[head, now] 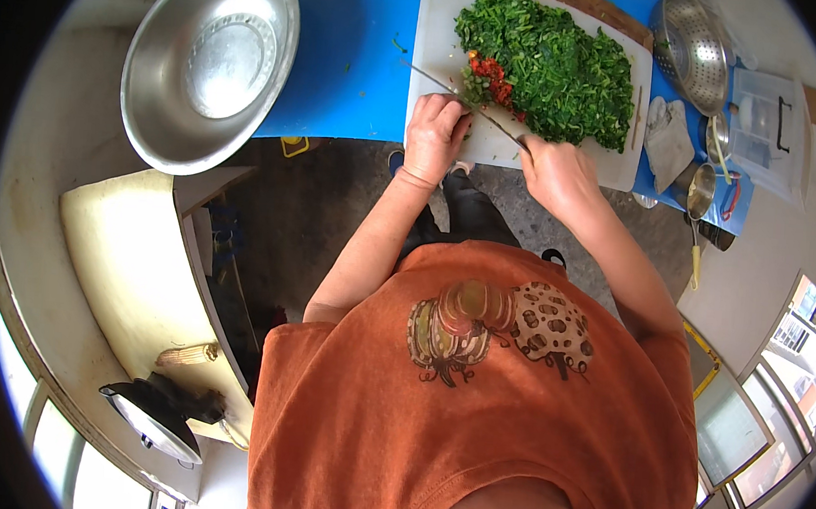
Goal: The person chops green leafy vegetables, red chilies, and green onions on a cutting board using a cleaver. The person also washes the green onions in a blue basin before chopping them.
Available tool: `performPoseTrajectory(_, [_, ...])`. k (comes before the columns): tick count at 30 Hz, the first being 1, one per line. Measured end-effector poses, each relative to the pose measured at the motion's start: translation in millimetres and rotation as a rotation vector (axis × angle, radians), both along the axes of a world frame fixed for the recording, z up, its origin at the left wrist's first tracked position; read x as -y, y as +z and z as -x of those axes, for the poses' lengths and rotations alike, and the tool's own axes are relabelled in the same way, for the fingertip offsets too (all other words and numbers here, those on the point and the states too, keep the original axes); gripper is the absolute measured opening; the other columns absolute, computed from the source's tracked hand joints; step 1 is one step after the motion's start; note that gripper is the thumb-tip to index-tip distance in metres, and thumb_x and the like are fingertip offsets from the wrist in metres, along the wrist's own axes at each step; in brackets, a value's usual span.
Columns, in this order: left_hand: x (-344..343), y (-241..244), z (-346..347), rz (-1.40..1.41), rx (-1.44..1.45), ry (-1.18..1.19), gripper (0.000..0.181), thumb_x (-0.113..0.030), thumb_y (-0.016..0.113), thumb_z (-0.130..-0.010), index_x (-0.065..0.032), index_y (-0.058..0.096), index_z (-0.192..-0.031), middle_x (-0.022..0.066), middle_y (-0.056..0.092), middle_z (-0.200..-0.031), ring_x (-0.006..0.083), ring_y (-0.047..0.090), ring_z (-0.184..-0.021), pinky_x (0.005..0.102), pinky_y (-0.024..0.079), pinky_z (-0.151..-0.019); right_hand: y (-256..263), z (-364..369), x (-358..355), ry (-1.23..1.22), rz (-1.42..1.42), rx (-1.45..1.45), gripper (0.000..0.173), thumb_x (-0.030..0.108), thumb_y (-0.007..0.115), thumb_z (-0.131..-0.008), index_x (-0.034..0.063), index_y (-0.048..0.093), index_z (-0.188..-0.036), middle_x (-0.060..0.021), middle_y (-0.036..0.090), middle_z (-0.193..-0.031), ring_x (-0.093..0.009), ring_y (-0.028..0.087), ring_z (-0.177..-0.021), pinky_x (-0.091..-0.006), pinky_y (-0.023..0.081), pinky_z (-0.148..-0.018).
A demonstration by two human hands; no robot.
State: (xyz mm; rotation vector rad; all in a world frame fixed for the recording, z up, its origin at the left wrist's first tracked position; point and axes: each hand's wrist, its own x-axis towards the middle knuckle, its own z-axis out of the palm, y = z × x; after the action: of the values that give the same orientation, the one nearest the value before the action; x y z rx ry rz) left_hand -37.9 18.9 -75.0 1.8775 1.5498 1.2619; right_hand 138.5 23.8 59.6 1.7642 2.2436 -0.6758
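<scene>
My right hand (559,176) is closed around the handle of a kitchen knife (492,121), whose blade slants up and left over a white cutting board (440,44). Just left of the blade, my left hand (436,132) rests on the board with bent fingers; whatever lies under the fingertips is hidden. Beyond the blade are chopped red peppers (490,74) and small light green pieces (478,89). A wide bed of chopped leafy greens (552,66) covers much of the board behind them.
A large metal basin (167,89) stands at the left of the blue table (352,38). To the board's right are a metal colander (691,54), a cloth (668,141), a ladle (700,193) and a clear plastic box (768,131). Bits of green lie on the table.
</scene>
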Motion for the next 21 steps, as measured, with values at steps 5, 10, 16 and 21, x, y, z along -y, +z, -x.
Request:
performPoseTrajectory(5, [1,3,0,-0.008,-0.018,-0.013,0.021,-0.003,0.076,-0.073,-0.0085,0.065,-0.09,0.0075,0.063,-0.095,0.0315,0.058,-0.092,0.0404,0.049,-0.079,-32,20,-20,-0.027,-0.058,-0.066,0.022,0.026,0.06,-0.094,0.0057,0.065,-0.095,-0.0215,0.067,-0.075,-0.044,0.065,-0.074,-0.0527,0.053,-0.066])
performPoseTrajectory(10, [6,7,0,-0.02,-0.069,-0.013,0.022,-0.002,0.075,-0.074,-0.0076,0.065,-0.093,0.0086,0.063,-0.099,0.0325,0.057,-0.095,0.0406,0.049,-0.082,-38,-8,-31,-0.391,0.169,-0.283,0.024,0.028,0.059,-0.092,0.0063,0.068,-0.098,-0.0189,0.066,-0.072,-0.039,0.065,-0.07,-0.0457,0.051,-0.065])
performPoseTrajectory(16, [-13,8,-21,-0.007,-0.02,-0.044,0.03,0.0,0.071,-0.072,-0.0085,0.064,-0.1,0.0085,0.061,-0.102,0.0332,0.056,-0.097,0.0423,0.049,-0.085,-19,-28,-9,-0.335,-0.008,-0.27,0.024,0.027,0.059,-0.093,0.0057,0.067,-0.098,-0.0197,0.066,-0.071,-0.04,0.065,-0.069,-0.0463,0.051,-0.063])
performPoseTrajectory(21, [-12,16,-20,-0.037,-0.027,-0.004,0.032,-0.003,0.076,-0.072,-0.009,0.064,-0.102,0.0093,0.062,-0.106,0.0332,0.056,-0.097,0.0406,0.049,-0.084,0,-28,6,-0.204,-0.1,-0.168,0.019,0.024,0.058,-0.094,0.0067,0.067,-0.096,-0.018,0.066,-0.071,-0.038,0.066,-0.067,-0.0461,0.053,-0.062])
